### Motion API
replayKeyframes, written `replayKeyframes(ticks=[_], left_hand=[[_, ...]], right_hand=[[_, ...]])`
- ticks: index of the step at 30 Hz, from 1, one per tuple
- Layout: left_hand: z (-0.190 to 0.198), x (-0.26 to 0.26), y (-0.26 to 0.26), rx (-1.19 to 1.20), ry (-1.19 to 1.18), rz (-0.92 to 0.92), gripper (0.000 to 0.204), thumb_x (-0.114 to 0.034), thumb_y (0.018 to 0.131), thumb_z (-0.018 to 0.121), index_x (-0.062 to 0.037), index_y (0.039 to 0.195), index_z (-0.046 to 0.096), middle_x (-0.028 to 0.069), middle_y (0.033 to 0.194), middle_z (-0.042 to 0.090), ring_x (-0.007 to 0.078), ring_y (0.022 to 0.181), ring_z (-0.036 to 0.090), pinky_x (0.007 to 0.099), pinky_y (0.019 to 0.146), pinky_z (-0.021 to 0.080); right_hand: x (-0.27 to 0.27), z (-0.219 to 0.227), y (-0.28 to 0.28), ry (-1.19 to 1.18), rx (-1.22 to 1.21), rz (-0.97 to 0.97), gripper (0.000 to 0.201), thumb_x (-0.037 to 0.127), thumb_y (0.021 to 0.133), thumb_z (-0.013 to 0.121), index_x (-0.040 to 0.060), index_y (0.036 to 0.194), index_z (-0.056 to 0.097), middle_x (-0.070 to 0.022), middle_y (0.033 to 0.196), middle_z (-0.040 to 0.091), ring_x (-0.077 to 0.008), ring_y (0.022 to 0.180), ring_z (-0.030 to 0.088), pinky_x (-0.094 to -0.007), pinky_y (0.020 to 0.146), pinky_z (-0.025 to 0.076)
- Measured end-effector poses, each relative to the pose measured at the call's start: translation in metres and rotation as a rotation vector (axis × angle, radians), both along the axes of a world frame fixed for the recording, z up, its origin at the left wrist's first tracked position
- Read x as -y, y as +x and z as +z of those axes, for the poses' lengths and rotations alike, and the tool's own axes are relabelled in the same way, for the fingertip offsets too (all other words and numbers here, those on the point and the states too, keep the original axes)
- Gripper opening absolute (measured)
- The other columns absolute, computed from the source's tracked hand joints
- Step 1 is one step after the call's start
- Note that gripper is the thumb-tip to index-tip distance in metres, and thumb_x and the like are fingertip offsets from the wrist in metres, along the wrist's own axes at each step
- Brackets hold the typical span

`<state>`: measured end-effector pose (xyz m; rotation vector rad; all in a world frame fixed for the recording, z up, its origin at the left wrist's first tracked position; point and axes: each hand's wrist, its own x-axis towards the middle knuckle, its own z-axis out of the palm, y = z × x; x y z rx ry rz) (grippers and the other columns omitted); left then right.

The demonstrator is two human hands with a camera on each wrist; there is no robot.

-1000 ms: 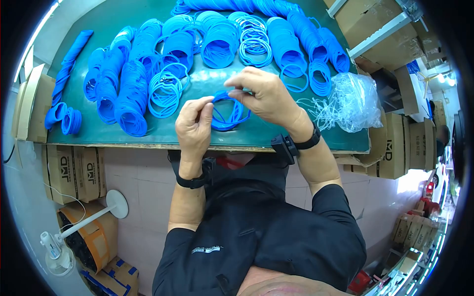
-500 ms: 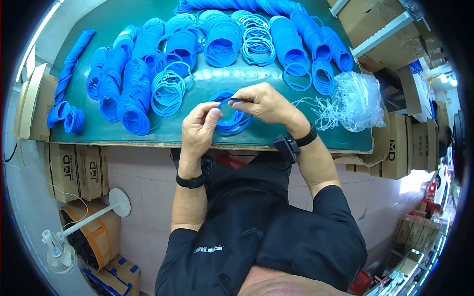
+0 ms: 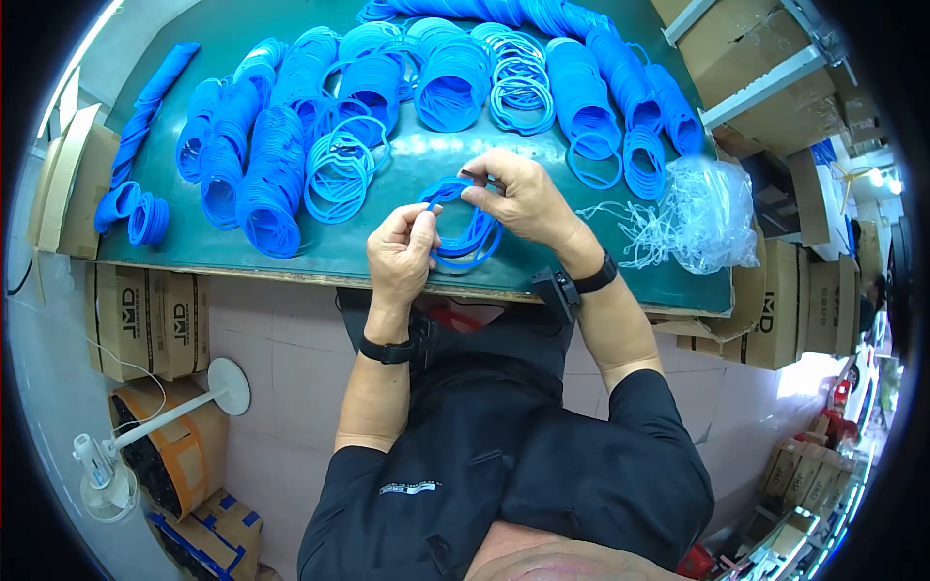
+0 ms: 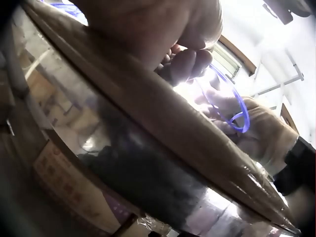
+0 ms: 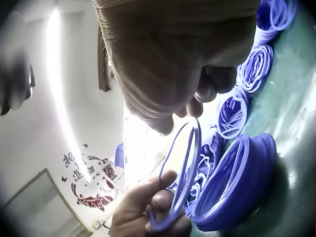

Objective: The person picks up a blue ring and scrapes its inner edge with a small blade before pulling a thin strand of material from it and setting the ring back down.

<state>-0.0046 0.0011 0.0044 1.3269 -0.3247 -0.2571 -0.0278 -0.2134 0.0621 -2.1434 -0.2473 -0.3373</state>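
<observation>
Near the table's front edge lies a small bundle of blue rings. The left hand pinches a blue ring at the bundle's left side between thumb and fingers. On the upper right side, the right hand has thumb and index finger at the ring, with a small dark piece at the fingertips. In the right wrist view a thin blue ring spans from the left hand up to the right hand's fingertips. The left wrist view shows the ring between both hands.
Stacks of blue rings stand in an arc across the green table. A clear plastic bag with loose strands lies at the right. Cardboard boxes flank the table, and a white fan stands lower left.
The right hand dipped to the ring beside the left hand, then shifted slightly up and right. The left hand keeps its pinch. The head view has shifted slightly.
</observation>
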Motion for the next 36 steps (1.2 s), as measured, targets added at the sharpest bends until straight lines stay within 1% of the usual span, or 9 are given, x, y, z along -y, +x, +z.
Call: replayKeyframes(ticks=[1, 3, 4, 8, 10, 14, 16, 22, 36], left_hand=[[-0.001, 0.0, 0.0, 0.005, -0.003, 0.041, 0.019, -0.015, 0.106, 0.064, 0.0015, 0.112, 0.072, 0.0007, 0.076, 0.066, 0.0025, 0.057, 0.054, 0.0181, 0.05, 0.042], [-0.002, 0.0, -0.002, 0.004, -0.003, 0.09, 0.019, -0.015, 0.106, 0.063, 0.0014, 0.113, 0.072, 0.0008, 0.075, 0.066, 0.0022, 0.057, 0.055, 0.018, 0.049, 0.042], [-0.001, 0.001, -0.001, -0.004, -0.016, 0.113, 0.019, -0.014, 0.106, 0.063, 0.0014, 0.113, 0.072, 0.001, 0.075, 0.066, 0.0022, 0.057, 0.055, 0.0178, 0.049, 0.042], [-0.003, 0.003, -0.003, -0.007, -0.029, 0.127, 0.021, -0.014, 0.106, 0.062, 0.0015, 0.118, 0.07, 0.0013, 0.077, 0.067, 0.0025, 0.057, 0.056, 0.0179, 0.05, 0.044], [-0.003, 0.002, -0.004, -0.009, -0.044, 0.111, 0.021, -0.013, 0.106, 0.062, 0.0014, 0.12, 0.069, 0.0015, 0.077, 0.067, 0.0027, 0.057, 0.056, 0.0179, 0.051, 0.045], [-0.001, -0.001, -0.003, -0.047, -0.057, 0.046, 0.023, -0.01, 0.106, 0.058, 0.002, 0.125, 0.064, 0.0039, 0.082, 0.067, 0.0044, 0.056, 0.055, 0.0177, 0.051, 0.044], [-0.002, -0.002, -0.002, -0.061, -0.069, 0.028, 0.023, -0.009, 0.106, 0.058, 0.0019, 0.125, 0.063, 0.0045, 0.083, 0.067, 0.0048, 0.056, 0.055, 0.018, 0.051, 0.045], [0.0, -0.003, 0.0, -0.088, -0.092, -0.029, 0.027, -0.009, 0.105, 0.058, 0.0018, 0.128, 0.063, 0.0045, 0.085, 0.069, 0.0052, 0.058, 0.059, 0.0186, 0.052, 0.048], [-0.008, -0.009, 0.005, -0.197, -0.185, -0.062, 0.023, -0.013, 0.108, 0.059, 0.0017, 0.123, 0.067, 0.0042, 0.084, 0.07, 0.0049, 0.058, 0.058, 0.0186, 0.053, 0.047]], right_hand=[[-0.005, 0.004, -0.001, -0.001, 0.0, 0.007, 0.021, 0.01, 0.09, 0.077, -0.0004, 0.107, 0.07, -0.0115, 0.09, 0.069, -0.0229, 0.077, 0.068, -0.0355, 0.068, 0.053], [-0.017, 0.01, -0.008, -0.136, 0.168, -0.202, 0.024, 0.013, 0.09, 0.076, 0.0023, 0.108, 0.065, -0.0138, 0.097, 0.068, -0.0307, 0.081, 0.07, -0.0405, 0.069, 0.055], [-0.021, 0.013, -0.01, -0.173, 0.201, -0.213, 0.022, 0.014, 0.092, 0.074, 0.0051, 0.108, 0.061, -0.0144, 0.099, 0.067, -0.0337, 0.082, 0.07, -0.0439, 0.068, 0.055], [-0.032, 0.0, -0.005, -0.252, 0.364, -0.203, 0.017, 0.011, 0.089, 0.075, 0.0065, 0.1, 0.063, -0.0119, 0.09, 0.063, -0.0327, 0.079, 0.068, -0.0431, 0.066, 0.054], [-0.038, -0.007, -0.002, -0.339, 0.435, -0.167, 0.016, 0.008, 0.085, 0.077, 0.0076, 0.097, 0.066, -0.0094, 0.087, 0.064, -0.0314, 0.075, 0.064, -0.0402, 0.063, 0.049], [-0.047, -0.013, -0.002, -0.421, 0.456, -0.2, 0.014, 0.008, 0.082, 0.078, 0.0097, 0.091, 0.068, -0.0068, 0.083, 0.064, -0.0285, 0.076, 0.065, -0.0406, 0.065, 0.048], [-0.049, -0.017, -0.001, -0.429, 0.478, -0.23, 0.011, 0.01, 0.081, 0.075, 0.0109, 0.082, 0.064, -0.0054, 0.079, 0.059, -0.0263, 0.069, 0.061, -0.0396, 0.067, 0.045], [-0.05, -0.021, 0.003, -0.426, 0.506, -0.216, 0.011, 0.009, 0.081, 0.074, 0.0098, 0.079, 0.063, -0.0053, 0.076, 0.058, -0.0267, 0.069, 0.062, -0.0407, 0.068, 0.047], [-0.051, -0.024, 0.002, -0.451, 0.543, -0.111, 0.008, 0.008, 0.082, 0.069, 0.0092, 0.081, 0.061, -0.007, 0.079, 0.058, -0.0281, 0.073, 0.062, -0.0412, 0.071, 0.049]])
